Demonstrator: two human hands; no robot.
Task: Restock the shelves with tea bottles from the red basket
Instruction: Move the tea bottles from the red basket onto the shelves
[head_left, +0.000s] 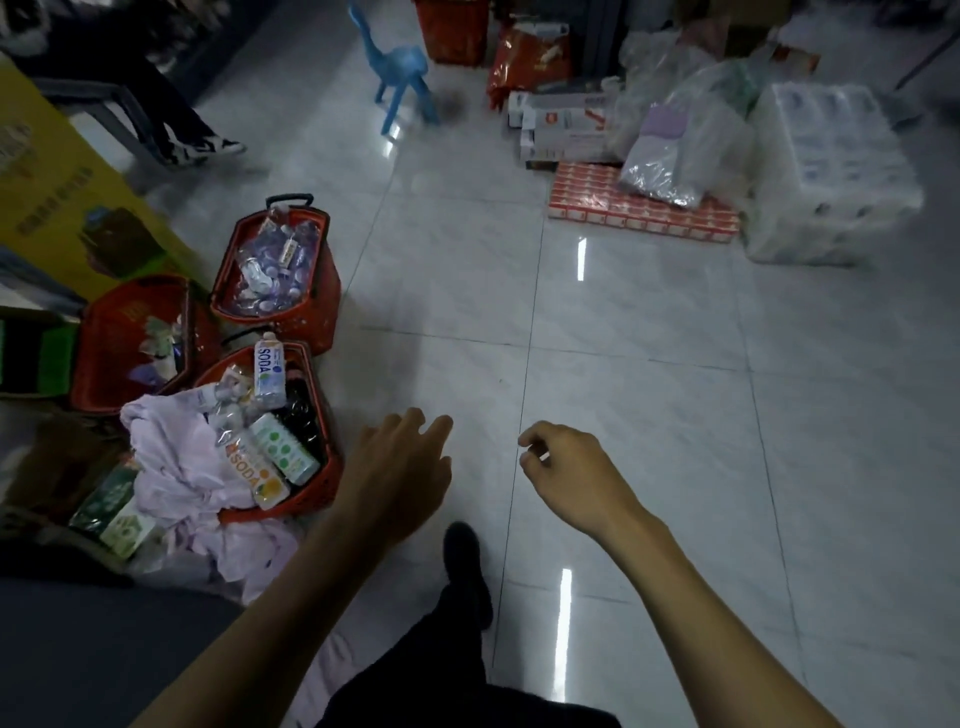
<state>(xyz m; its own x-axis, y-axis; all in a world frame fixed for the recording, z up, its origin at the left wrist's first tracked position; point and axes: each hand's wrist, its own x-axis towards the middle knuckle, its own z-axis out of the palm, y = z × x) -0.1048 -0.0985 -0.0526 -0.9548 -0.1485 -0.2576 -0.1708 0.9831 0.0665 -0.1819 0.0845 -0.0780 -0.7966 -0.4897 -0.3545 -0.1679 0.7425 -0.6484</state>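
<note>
Head view, the only one. The person is standing on a glossy grey-white tiled floor (649, 364), one dark shoe (465, 566) showing below, with both bare arms reaching forward.

Left hand (400, 478): fingers spread and released, grasping nothing. It is hanging just beside the right rim of the nearest red plastic basket (317, 483), apart from it as far as I can tell.

Right hand (566, 473): fingers loosely curled, nothing between them. It is hovering over bare floor, well apart from any basket.

Task items: the nearest basket is holding mixed drink bottles. Two pale bottles marked SODA (269, 371) are lying on top, a white bottle with green dots (284, 449) is lying between them, and dark bottles (304, 415) are sitting underneath. Which of these are tea I cannot tell; labels are too blurred. A crumpled pale lilac cloth or plastic sheet (171, 457) is spilling over the basket's left side.

Two more red baskets are standing behind it: one full of clear purple-labelled bottles (275, 260), one nearly empty (135, 343).

No shelf is showing anywhere in the frame. Across the floor, wrapped white packs (826, 171) and red-and-white cartons (639, 205) are waiting in a pile, near a small blue plastic stool (402, 78).

Progress, as judgement: nothing is in hand and the basket is looking far from emptied, so most restocking seems left. Likely step: reaching in for a bottle.
</note>
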